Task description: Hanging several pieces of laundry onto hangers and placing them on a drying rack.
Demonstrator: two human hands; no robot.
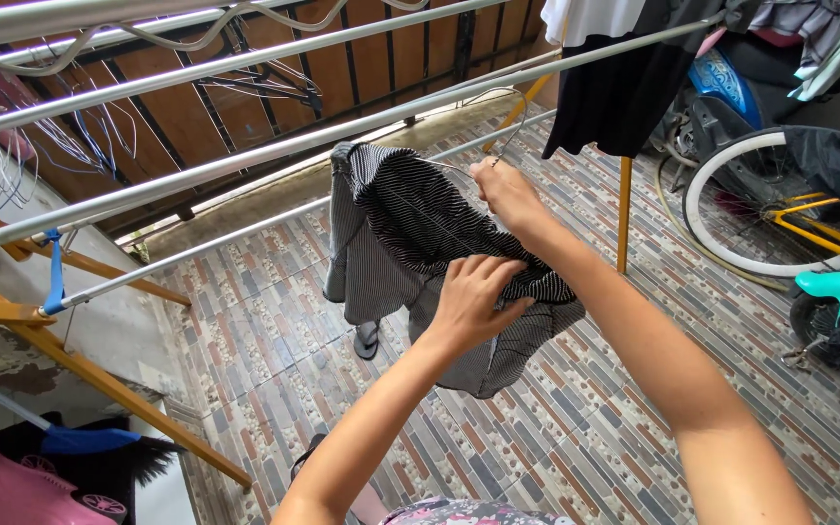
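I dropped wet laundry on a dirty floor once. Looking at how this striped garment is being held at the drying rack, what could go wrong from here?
The striped garment sits bunched and lopsided on the wire hanger, so it could slide off onto the tiled floor. The right hand holds only the thin hanger wire near its hook; that grip might slip. The left hand pinches a fold, and a tug may pull the fabric off.

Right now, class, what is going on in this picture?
A person is putting a striped garment on a wire hanger. The right hand holds the hanger up by the metal rails of a drying rack, and the left hand grips the fabric lower down. A black garment already hangs nearby.
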